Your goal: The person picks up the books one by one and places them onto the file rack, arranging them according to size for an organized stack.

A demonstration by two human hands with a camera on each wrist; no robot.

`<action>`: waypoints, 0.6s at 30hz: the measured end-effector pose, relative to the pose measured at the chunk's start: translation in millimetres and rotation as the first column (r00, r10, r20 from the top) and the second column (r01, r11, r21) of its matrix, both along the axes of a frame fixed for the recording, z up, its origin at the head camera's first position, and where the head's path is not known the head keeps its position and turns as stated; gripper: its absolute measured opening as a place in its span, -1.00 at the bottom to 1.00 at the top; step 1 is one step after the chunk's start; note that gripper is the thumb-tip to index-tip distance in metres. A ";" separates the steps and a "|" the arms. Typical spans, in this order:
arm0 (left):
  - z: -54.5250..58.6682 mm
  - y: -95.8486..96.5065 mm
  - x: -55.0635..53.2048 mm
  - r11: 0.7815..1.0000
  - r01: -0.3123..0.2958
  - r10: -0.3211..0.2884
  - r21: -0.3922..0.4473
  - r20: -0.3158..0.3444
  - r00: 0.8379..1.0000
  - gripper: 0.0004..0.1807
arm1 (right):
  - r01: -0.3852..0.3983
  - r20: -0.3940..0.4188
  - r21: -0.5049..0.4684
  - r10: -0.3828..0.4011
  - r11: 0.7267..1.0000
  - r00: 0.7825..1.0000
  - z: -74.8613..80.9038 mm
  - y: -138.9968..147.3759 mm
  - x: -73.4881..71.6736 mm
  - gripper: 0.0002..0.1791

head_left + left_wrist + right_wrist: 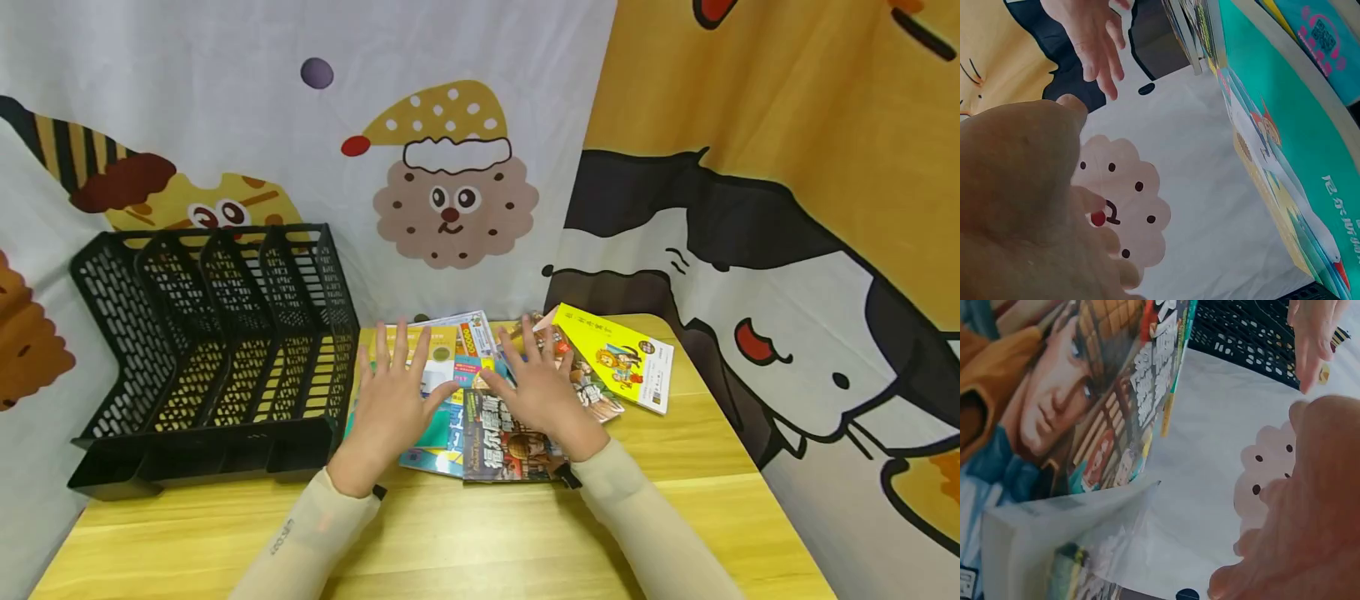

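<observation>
Both hands are held over a loose pile of books, fingers spread and straight, with nothing gripped. Below the left hand [390, 408] lie a book with a yellow upper cover [442, 340] and a blue-and-green book [442, 437]. The right hand [546, 396] is above a dark brown comic-style book [502, 450], its thumb pointing towards the left hand. A bright yellow book [600, 346] lies at the pile's right end. The left wrist view shows a green cover [1291, 119] edge-on beside that hand; the right wrist view shows a cover with a large drawn face [1054, 412].
A black plastic desk organizer [217, 432] with several slots stands left of the books. The wooden table [480, 533] reaches back to a curtain [450, 292] printed with cartoon figures. Its right edge slants away beyond the yellow book.
</observation>
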State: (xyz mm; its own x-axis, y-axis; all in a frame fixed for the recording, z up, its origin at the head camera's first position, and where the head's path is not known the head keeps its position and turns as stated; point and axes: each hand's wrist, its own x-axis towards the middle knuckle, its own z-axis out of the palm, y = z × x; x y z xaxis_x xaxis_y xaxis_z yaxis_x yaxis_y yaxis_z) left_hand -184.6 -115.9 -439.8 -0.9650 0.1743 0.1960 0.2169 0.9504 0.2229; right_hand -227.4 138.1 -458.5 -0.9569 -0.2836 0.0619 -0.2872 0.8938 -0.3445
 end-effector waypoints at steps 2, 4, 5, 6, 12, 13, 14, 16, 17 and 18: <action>-0.6 2.6 -0.9 0.999 0.021 -0.020 0.029 -0.026 0.999 0.02 | 0.012 0.001 -0.013 -0.012 1.000 1.000 3.3 5.6 0.0 -0.06; -0.2 5.0 -0.2 0.998 0.049 -0.046 0.045 -0.047 0.998 -0.08 | 0.032 -0.007 -0.022 -0.032 0.999 0.999 6.9 12.9 1.0 -0.12; 0.0 6.0 0.1 0.997 0.064 -0.061 0.049 -0.064 0.996 -0.15 | 0.041 -0.019 -0.024 -0.041 0.999 0.999 8.0 16.8 1.3 -0.16; -0.2 6.7 0.0 0.995 0.078 -0.073 0.054 -0.091 0.993 -0.22 | 0.052 -0.031 -0.029 -0.053 0.998 0.998 8.5 20.7 1.3 -0.21; 1.8 10.5 -0.8 0.983 0.127 -0.095 0.130 -0.227 0.969 -0.59 | 0.092 -0.089 -0.076 -0.098 0.993 0.991 14.1 46.5 -2.8 -0.51; 2.9 11.6 -1.1 0.982 0.127 -0.092 0.143 -0.230 0.969 -0.63 | 0.095 -0.093 -0.078 -0.102 0.992 0.990 15.5 51.5 -3.9 -0.53; 3.5 13.1 -1.8 0.980 0.126 -0.089 0.151 -0.234 0.968 -0.65 | 0.097 -0.097 -0.074 -0.104 0.992 0.990 16.3 56.7 -5.4 -0.55; 4.8 17.6 -3.2 0.980 0.128 -0.091 0.153 -0.227 0.970 -0.68 | 0.112 -0.106 -0.059 -0.118 0.992 0.987 16.9 68.1 -8.5 -0.55; 4.5 20.6 -4.3 0.980 0.135 -0.101 0.147 -0.220 0.970 -0.68 | 0.124 -0.103 -0.054 -0.129 0.991 0.986 16.4 74.3 -10.0 -0.55; 3.6 24.1 -5.5 0.980 0.145 -0.114 0.137 -0.209 0.971 -0.68 | 0.141 -0.096 -0.050 -0.145 0.989 0.985 16.0 80.3 -10.7 -0.53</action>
State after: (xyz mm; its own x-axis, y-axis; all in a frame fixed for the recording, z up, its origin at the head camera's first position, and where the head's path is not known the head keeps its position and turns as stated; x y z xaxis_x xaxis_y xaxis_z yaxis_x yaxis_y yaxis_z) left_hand -190.0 -91.8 -436.2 -0.8747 0.2492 0.4157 0.3907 0.8700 0.3007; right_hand -238.1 218.4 -442.5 -0.9760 -0.1397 0.1673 -0.1923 0.9131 -0.3596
